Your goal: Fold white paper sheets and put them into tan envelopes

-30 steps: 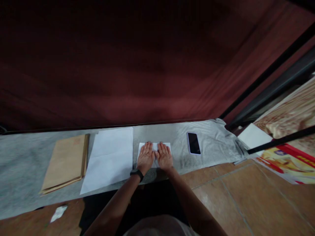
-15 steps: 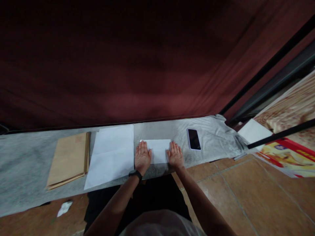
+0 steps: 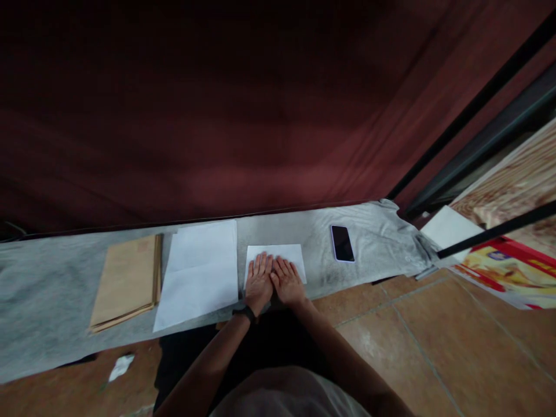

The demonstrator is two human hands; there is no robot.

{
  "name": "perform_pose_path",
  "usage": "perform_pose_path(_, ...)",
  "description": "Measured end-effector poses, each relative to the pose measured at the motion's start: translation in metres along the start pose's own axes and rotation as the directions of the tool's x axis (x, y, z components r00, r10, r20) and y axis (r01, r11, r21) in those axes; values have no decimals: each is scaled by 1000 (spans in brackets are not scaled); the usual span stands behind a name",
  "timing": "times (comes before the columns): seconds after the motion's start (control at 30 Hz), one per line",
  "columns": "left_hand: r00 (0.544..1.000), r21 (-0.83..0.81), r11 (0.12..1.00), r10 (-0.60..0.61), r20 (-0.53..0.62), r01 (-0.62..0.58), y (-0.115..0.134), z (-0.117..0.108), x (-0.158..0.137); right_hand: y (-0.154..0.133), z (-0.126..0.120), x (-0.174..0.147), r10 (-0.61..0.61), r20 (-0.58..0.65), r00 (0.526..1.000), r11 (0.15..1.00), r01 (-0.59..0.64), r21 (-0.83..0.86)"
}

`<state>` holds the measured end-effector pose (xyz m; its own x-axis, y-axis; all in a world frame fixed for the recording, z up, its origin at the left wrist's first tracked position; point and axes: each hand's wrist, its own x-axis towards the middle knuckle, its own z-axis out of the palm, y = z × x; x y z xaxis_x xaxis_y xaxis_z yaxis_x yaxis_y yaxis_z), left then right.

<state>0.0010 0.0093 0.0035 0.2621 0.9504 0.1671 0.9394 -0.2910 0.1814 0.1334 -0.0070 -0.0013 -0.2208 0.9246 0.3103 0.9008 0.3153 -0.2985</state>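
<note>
A folded white sheet of paper (image 3: 290,251) lies flat on the grey cloth in front of me. My left hand (image 3: 259,282), with a dark watch on its wrist, rests flat on the paper's left half, fingers stretched out. Beside it, my right hand (image 3: 288,282) also lies flat on the paper, its thumb side close against the left hand. Both palms cover the paper's near middle, so that part is hidden. Left of my hands is a stack of larger white sheets (image 3: 200,272).
Brown envelopes (image 3: 127,279) are piled farther left. A phone (image 3: 343,243) with a pale purple edge lies to the right on the grey cloth (image 3: 47,289). Behind hangs a dark red curtain (image 3: 260,145). At the right are black bars and a printed box (image 3: 516,266).
Both hands have moved inward from the paper's left and right edges to its near middle, where they now lie side by side. The view has shifted slightly.
</note>
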Motion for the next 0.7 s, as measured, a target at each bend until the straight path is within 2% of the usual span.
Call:
perform_pose_path(0.17, 997, -19, 998, -60, -49, 60, -2, 3, -3, 10, 5, -7, 19, -45, 999, 998, -22, -66)
perform_pose_path(0.33, 971, -96, 977, -204, -126, 192, -7, 1, -5, 34, 0, -17, 55, -116, 992, 991, -68, -114)
perform_pose_path(0.5, 933, -263, 911, -349, -87, 316, -14, -17, 2, 43, -5, -27, 83, -150, 985, 985, -104, -136)
perform_pose_path(0.57, 894, -396, 824, -448, -19, 404, -18, -29, 9, 44, -5, -28, 87, -151, 985, 985, -108, -138)
perform_pose_path(0.63, 820, -570, 649, -567, 79, 504, -22, -41, 17, 43, -6, -28, 91, -142, 986, 985, -110, -131)
perform_pose_path(0.7, 759, -687, 476, -629, 170, 549, -26, -50, 23, 44, -6, -27, 98, -126, 987, 987, -113, -116)
